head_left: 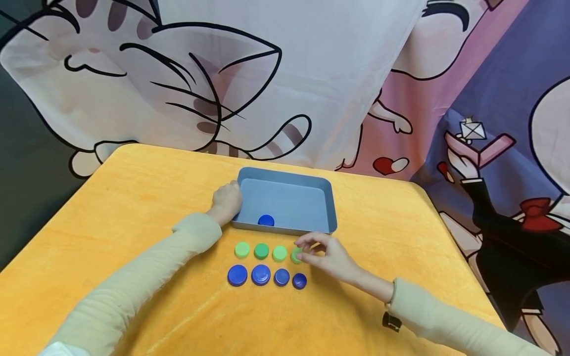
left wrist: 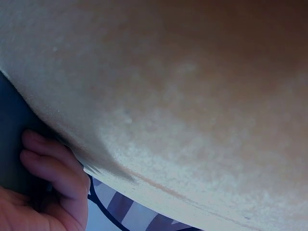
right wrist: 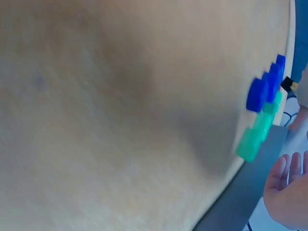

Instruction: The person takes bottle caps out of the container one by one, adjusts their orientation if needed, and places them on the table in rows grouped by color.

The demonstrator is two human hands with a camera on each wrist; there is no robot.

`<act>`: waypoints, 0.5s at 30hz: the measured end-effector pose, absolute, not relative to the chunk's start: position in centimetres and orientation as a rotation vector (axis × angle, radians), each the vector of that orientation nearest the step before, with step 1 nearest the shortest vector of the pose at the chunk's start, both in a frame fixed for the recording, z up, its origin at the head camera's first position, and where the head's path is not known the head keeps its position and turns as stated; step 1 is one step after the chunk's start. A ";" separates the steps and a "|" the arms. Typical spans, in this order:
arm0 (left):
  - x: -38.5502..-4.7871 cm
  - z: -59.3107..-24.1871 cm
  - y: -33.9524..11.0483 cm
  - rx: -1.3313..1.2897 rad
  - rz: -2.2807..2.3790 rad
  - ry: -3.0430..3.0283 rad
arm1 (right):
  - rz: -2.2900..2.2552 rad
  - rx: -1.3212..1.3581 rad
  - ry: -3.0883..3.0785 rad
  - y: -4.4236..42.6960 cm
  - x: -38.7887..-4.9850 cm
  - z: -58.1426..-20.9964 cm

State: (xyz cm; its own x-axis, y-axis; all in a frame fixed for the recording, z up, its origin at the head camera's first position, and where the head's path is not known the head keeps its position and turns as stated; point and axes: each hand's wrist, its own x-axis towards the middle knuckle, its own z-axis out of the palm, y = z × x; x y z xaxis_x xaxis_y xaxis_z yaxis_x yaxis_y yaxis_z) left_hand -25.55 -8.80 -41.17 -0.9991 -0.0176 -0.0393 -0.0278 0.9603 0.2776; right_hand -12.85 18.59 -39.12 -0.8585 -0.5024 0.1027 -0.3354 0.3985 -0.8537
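Note:
My left hand (head_left: 227,201) grips the left wall of a blue-grey rectangular tray (head_left: 285,198); in the left wrist view its curled fingers (left wrist: 60,168) lie against the dark tray side. One blue bottle cap (head_left: 266,220) is inside the tray by the near wall. In front of the tray, several green caps (head_left: 261,251) form a row, with a row of blue caps (head_left: 261,274) nearer me. Above the rightmost green cap (head_left: 296,255) hovers my right hand (head_left: 331,254), thumb and fingers bent and apart, partly covering it. The right wrist view shows a gap between hand and caps.
A yellow cloth covers the table (head_left: 169,198). Behind it hangs a curtain (head_left: 338,74) printed with cartoon cats. A small dark device (head_left: 392,321) sits at my right wrist.

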 end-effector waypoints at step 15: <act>-25.6 -41.0 -8.8 -0.057 0.452 3.065 | -1.509 -0.756 2.476 17.2 -17.1 -37.6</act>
